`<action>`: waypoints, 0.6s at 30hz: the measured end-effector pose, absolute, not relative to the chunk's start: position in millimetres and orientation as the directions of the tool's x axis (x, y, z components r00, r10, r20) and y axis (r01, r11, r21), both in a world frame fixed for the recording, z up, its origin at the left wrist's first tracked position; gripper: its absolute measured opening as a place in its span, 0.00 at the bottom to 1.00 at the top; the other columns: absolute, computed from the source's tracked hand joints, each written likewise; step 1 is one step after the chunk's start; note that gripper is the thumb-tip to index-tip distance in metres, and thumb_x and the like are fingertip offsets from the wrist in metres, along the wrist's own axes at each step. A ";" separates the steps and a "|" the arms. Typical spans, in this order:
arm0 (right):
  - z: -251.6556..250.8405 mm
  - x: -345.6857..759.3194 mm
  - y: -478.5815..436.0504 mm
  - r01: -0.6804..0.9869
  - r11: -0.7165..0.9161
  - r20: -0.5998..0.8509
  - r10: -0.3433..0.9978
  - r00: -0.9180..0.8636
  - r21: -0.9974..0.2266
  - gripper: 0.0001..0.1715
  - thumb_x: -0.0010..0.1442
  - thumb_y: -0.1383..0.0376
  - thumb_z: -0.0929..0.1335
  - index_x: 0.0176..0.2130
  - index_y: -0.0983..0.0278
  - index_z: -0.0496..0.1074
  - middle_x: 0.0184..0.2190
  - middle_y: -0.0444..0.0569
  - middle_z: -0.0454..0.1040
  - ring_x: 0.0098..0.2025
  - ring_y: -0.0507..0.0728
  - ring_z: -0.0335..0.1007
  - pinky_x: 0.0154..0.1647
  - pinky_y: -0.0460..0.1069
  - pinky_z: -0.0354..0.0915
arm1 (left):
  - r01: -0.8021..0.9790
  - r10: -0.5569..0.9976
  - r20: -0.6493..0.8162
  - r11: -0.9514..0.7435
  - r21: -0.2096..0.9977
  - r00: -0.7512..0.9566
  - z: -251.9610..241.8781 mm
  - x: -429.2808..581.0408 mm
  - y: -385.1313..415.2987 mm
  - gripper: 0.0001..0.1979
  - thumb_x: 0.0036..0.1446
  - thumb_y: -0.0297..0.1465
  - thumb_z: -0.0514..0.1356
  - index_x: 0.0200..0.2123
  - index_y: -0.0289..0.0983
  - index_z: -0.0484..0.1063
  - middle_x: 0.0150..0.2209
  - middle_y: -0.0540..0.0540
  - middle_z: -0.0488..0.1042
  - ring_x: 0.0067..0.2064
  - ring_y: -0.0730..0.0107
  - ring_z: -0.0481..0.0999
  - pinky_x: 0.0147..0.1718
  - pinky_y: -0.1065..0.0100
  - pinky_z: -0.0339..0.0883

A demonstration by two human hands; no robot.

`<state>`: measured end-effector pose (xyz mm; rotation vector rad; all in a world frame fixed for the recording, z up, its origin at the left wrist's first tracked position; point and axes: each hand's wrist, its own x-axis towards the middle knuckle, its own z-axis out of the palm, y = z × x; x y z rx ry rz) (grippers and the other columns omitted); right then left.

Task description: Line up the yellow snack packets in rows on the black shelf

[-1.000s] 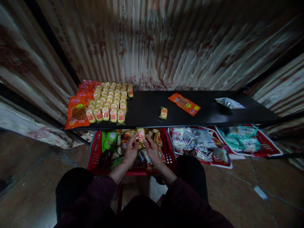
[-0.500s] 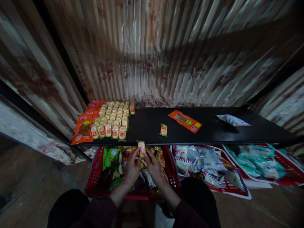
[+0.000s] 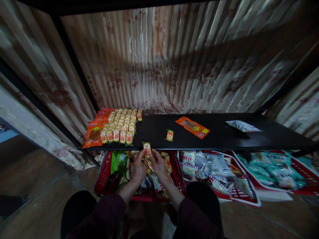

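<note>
Between the fingertips of my left hand [image 3: 139, 167] and my right hand [image 3: 159, 165] is a small yellow wrapped snack cake [image 3: 147, 150] with a red label, held upright just in front of the shelf edge. Both hands are closed on its sides, above a red basket [image 3: 102, 181] of mixed snack packets. On the black shelf [image 3: 154, 129], tight rows of matching snack cakes [image 3: 122, 124] stand at the left. A single snack cake [image 3: 169, 135] lies apart from them, beyond my right hand.
Orange snack packets [image 3: 93, 133] line the shelf's left end. Another orange packet [image 3: 193, 127] and a white-blue packet [image 3: 243, 126] lie farther right. Below stand a basket of white packets [image 3: 214, 169] and one of teal packets [image 3: 279, 171]. A striped curtain [image 3: 161, 66] hangs behind.
Both hands still hold the snack cake, which now stands slightly higher and shows its label more squarely. The view has shifted a little, bringing an upper black bar into sight.
</note>
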<state>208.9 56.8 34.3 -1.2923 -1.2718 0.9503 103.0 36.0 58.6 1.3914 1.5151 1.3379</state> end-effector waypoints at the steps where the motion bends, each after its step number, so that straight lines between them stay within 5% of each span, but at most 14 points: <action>1: 35.3 208.2 58.5 0.157 0.110 0.129 0.985 0.113 -0.981 0.24 0.55 0.56 0.64 0.49 0.64 0.70 0.44 0.54 0.76 0.45 0.60 0.73 0.51 0.58 0.66 | 0.278 0.965 0.164 -0.103 0.955 -0.206 58.6 102.5 37.5 0.22 0.50 0.21 0.52 0.49 0.40 0.70 0.50 0.43 0.71 0.52 0.64 0.68 0.55 0.59 0.59; 9: 47.5 197.6 101.0 0.152 0.159 0.179 0.976 0.125 -0.976 0.21 0.55 0.57 0.64 0.46 0.63 0.71 0.44 0.52 0.76 0.43 0.58 0.73 0.50 0.56 0.66 | 0.309 0.947 0.152 -0.059 0.949 -0.283 72.5 101.4 80.6 0.22 0.51 0.23 0.53 0.49 0.40 0.70 0.47 0.42 0.69 0.46 0.65 0.71 0.51 0.62 0.62; 18: 46.5 186.5 170.3 0.121 0.195 0.209 0.970 0.121 -0.973 0.21 0.54 0.57 0.64 0.45 0.63 0.70 0.43 0.51 0.76 0.43 0.57 0.73 0.50 0.55 0.66 | 0.264 0.945 0.108 -0.024 0.964 -0.309 91.5 101.2 138.3 0.21 0.49 0.23 0.55 0.47 0.40 0.70 0.49 0.42 0.69 0.53 0.60 0.66 0.58 0.60 0.53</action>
